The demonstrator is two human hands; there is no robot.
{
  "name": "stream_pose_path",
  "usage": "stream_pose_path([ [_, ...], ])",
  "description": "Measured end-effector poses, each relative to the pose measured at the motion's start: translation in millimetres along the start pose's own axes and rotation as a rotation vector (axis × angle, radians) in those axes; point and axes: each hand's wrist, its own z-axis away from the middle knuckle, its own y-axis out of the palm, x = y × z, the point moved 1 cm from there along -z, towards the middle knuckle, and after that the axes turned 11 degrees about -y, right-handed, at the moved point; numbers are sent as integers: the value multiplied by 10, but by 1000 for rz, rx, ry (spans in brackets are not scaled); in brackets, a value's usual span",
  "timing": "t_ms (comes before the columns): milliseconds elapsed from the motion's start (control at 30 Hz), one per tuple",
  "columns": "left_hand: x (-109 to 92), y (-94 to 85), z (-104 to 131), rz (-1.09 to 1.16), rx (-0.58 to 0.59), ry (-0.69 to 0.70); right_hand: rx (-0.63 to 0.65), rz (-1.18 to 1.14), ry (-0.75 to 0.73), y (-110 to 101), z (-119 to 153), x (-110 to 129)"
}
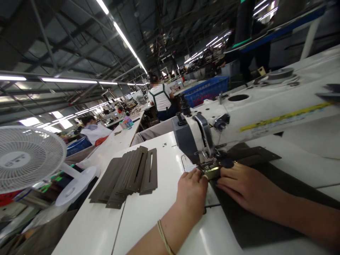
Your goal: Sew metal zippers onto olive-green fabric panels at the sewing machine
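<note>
A sewing machine (196, 138) stands over the white table, its needle area low in front of me. My left hand (192, 191) is closed, fingers curled against the left side of the presser foot area; what they grip is hidden. My right hand (241, 186) is closed at the edge of a dark olive fabric panel (247, 226), just right of the presser foot. That panel lies under my right forearm and spreads toward the lower right. A slotted olive piece (255, 154) lies behind my right hand, beside the machine's bed.
A fanned stack of slotted olive pieces (124, 177) lies on the table to the left. Beyond the table edge stands a white fan (29, 159). A blue crate (207, 90) is behind the machine. Two people (162, 99) work farther back. Scissors (328, 92) rest on the machine arm.
</note>
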Motion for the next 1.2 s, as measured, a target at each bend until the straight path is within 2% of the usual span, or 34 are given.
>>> stream_pose_path([
  [100, 10, 22, -3, -11, -22, 25, -45, 125, 11, 34, -7, -19],
  [300, 43, 37, -47, -18, -90, 40, 76, -2, 74, 145, -73, -89],
  [567, 49, 32, -63, 2, -177, 62, 133, -23, 103, 137, -89, -101],
  [933, 72, 55, -74, 54, -161, 53, 206, -79, 130, 165, -79, -138],
  [1200, 97, 83, -77, 67, -187, 61, 193, -111, 142, 210, -99, -146],
])
